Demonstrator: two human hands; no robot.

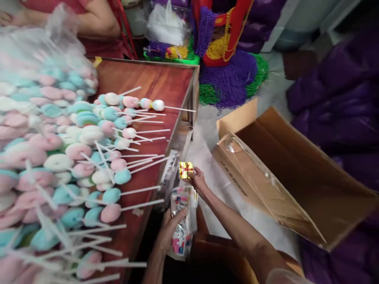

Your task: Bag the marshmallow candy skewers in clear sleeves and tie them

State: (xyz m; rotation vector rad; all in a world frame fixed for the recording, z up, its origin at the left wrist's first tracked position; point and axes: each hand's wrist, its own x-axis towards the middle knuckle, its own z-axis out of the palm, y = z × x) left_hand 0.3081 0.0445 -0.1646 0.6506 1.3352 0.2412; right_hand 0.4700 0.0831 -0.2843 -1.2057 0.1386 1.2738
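My left hand (171, 228) is closed around a clear printed packet (182, 221) with pink, blue and white marks, held upright below the table's edge. My right hand (197, 179) pinches a small shiny gold and red label (185, 170) just above the packet's top. Both hands are beside the right edge of a reddish wooden table (154, 85). On the table lies a large heap of pastel marshmallow lollipops (79, 157) on white sticks, in pink, blue and white.
An open brown cardboard box (296, 173) lies on the floor to the right. Purple bags (340, 98) sit behind it. Heaps of purple, green and gold beads (231, 79) lie at the back. Another person's arm (94, 19) rests at the table's far left corner. A clear plastic bag (44, 51) covers some lollipops.
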